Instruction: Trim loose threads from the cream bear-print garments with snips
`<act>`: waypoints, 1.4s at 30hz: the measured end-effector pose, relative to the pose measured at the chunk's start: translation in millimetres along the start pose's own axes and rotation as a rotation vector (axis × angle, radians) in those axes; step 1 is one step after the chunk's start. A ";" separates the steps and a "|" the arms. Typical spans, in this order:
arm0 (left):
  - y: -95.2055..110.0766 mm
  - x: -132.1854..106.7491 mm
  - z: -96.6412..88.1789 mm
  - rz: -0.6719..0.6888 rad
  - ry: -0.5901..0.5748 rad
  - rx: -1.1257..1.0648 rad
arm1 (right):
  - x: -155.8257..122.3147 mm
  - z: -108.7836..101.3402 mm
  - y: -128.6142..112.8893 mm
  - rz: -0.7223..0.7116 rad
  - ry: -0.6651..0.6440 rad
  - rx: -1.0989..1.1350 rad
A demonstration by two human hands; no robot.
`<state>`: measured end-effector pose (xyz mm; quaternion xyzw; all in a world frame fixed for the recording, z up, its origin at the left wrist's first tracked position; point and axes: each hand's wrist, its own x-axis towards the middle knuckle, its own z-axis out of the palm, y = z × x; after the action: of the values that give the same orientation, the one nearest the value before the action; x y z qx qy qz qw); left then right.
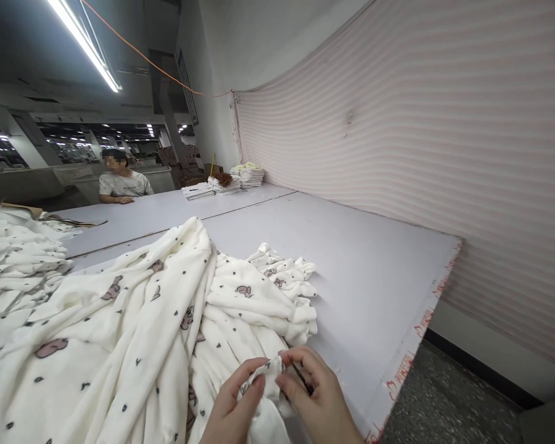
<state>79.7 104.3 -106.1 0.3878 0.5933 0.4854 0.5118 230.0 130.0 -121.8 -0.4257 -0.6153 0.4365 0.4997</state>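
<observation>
A soft white garment (139,333) with a print of small brown-pink animals and dark marks lies heaped in front of me. My left hand (235,398) pinches a gathered white edge (271,372) of the cloth between thumb and fingers. Close against it, my right hand (321,391) has thumb and forefinger at the same edge. A slender dark tool (301,377) sits within the right hand's curled fingers; its working end is mostly hidden. Ruffled garment ends (300,290) lie just beyond both hands.
A pale table (374,265) with red-printed tape on its right edge fills the middle. White piles (13,265) lie at left. Stacked white cloth (247,176) stands at the far end. Another person (124,183) is at the far side. A striped sheet (398,123) hangs at right.
</observation>
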 end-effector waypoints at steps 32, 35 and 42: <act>15.3 0.7 11.7 0.221 -0.097 0.246 | -9.0 -18.9 -9.8 -0.011 -0.136 -0.324; 9.6 3.3 11.4 0.172 -0.140 0.313 | -8.0 -18.0 0.7 0.026 -0.098 -0.254; 15.6 6.7 -1.2 0.724 -0.021 0.447 | 47.1 -48.2 47.8 0.110 0.197 -0.153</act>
<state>76.8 114.0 -92.5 0.6775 0.5043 0.4893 0.2175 275.2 192.9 -150.7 -0.5364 -0.5704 0.3711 0.4993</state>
